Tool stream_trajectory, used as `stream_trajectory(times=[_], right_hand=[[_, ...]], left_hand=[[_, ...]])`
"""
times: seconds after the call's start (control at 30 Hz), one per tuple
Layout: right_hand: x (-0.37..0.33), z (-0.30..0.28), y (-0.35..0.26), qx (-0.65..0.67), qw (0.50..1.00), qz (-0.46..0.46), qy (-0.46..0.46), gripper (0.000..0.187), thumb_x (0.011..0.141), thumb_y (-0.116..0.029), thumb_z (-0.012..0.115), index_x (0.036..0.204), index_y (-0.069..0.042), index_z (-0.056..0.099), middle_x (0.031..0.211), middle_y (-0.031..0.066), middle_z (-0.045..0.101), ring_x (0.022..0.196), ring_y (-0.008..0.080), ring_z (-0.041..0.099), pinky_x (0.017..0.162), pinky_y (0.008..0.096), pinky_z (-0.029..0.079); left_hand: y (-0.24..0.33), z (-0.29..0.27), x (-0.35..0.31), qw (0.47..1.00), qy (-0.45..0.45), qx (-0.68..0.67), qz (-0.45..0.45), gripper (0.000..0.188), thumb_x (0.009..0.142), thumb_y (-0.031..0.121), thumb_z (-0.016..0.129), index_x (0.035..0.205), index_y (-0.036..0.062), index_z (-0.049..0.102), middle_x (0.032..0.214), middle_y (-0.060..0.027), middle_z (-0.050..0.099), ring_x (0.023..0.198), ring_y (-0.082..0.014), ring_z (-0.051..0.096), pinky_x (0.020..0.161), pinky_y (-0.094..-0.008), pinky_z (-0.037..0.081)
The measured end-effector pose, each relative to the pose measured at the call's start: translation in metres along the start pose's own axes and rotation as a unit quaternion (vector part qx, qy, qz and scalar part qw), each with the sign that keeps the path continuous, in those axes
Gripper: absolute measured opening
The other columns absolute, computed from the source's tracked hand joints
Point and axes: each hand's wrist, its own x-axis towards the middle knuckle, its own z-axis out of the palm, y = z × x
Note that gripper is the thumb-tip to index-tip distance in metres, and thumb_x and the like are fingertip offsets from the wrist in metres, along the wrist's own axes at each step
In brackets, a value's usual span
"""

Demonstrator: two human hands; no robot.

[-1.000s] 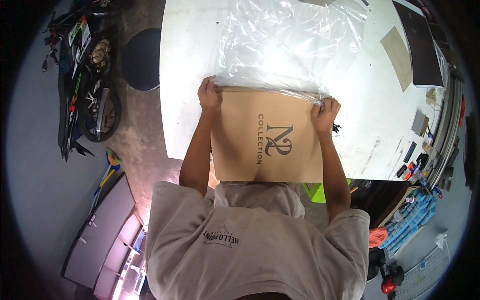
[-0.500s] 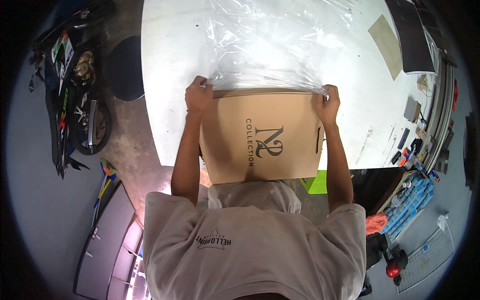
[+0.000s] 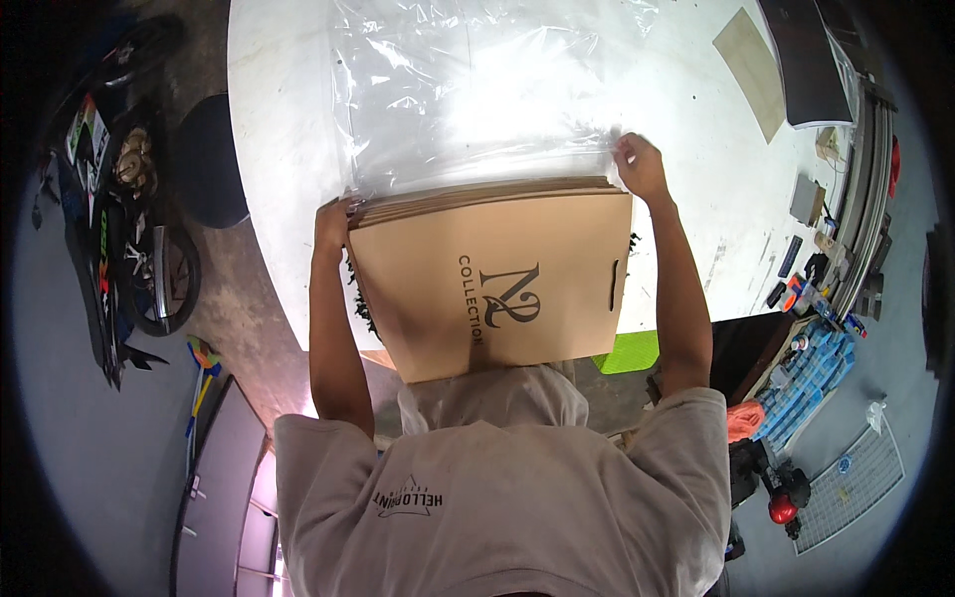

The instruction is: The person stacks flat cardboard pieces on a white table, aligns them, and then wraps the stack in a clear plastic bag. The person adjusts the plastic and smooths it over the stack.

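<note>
A stack of brown kraft paper bags with dark printing leans between my arms, its lower edge against my body. Black cord handles stick out at its sides. Beyond it, a clear plastic bag lies spread on the white table, its near edge along the stack's far edge. My left hand is closed at the stack's far left corner, gripping the plastic's edge there; its fingertips are partly hidden. Past the far right corner, my right hand pinches the plastic's right edge, apart from the paper bags.
The white table carries a beige sheet and a black sheet at far right. Small tools line its right edge. A green box stands below the near edge. A motorbike stands at left.
My left hand has moved nearer and left, the right hand slightly farther away. The stack has tilted and fanned at its far edge, showing several layers. The plastic's right side has lifted away from it.
</note>
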Motion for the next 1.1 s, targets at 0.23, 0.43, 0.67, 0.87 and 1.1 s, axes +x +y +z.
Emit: stream_trajectory(times=[0.23,0.43,0.67,0.87,1.1], right_hand=[[-0.001,0.005,-0.007,0.094,0.958,0.218,-0.16,0.028,0.09,-0.023,0.064,0.101,0.0,0.074,0.076,0.0105,0.071,0.07,0.0175,0.067,0.07,0.0334,0.053],[-0.014,0.0,0.008,0.217,0.936,0.214,-0.174,0.026,0.094,-0.021,0.063,0.094,0.004,0.072,0.076,0.0047,0.066,0.068,0.0117,0.058,0.066,0.0264,0.05],[-0.021,-0.008,-0.008,0.292,0.917,0.21,-0.172,0.026,0.097,-0.02,0.057,0.106,0.003,0.067,0.077,0.0068,0.067,0.069,0.0133,0.06,0.066,0.0303,0.05],[-0.029,0.006,0.014,0.296,0.926,0.162,-0.167,0.019,0.102,-0.016,0.057,0.105,0.001,0.065,0.086,0.0051,0.069,0.073,0.011,0.06,0.063,0.0271,0.049],[-0.062,0.013,0.02,0.395,0.887,0.219,-0.098,0.011,0.099,-0.007,0.06,0.105,0.0,0.067,0.091,0.002,0.069,0.079,0.0081,0.062,0.071,0.0246,0.05]], left_hand=[[0.005,-0.006,-0.014,0.995,-0.014,-0.076,-0.065,0.041,0.099,0.018,0.042,0.119,-0.0061,0.069,0.111,-0.0173,0.071,0.088,-0.0227,0.07,0.077,-0.0319,0.058],[0.009,-0.008,-0.018,0.997,-0.039,-0.06,-0.033,0.04,0.1,0.019,0.046,0.12,-0.0084,0.067,0.117,-0.0184,0.069,0.105,-0.0244,0.066,0.094,-0.034,0.052],[-0.018,-0.017,-0.015,0.987,-0.069,-0.137,-0.052,0.034,0.098,0.021,0.056,0.114,-0.0076,0.067,0.103,-0.0129,0.07,0.094,-0.0204,0.065,0.084,-0.0325,0.052],[-0.026,-0.012,-0.007,0.988,-0.062,-0.141,0.032,0.025,0.097,0.015,0.06,0.112,-0.003,0.068,0.094,-0.008,0.069,0.082,-0.0151,0.064,0.074,-0.0278,0.052],[-0.052,0.008,-0.028,0.966,-0.047,-0.247,0.067,0.024,0.101,0.01,0.055,0.118,-0.002,0.066,0.1,-0.009,0.072,0.085,-0.0154,0.07,0.074,-0.028,0.058]])
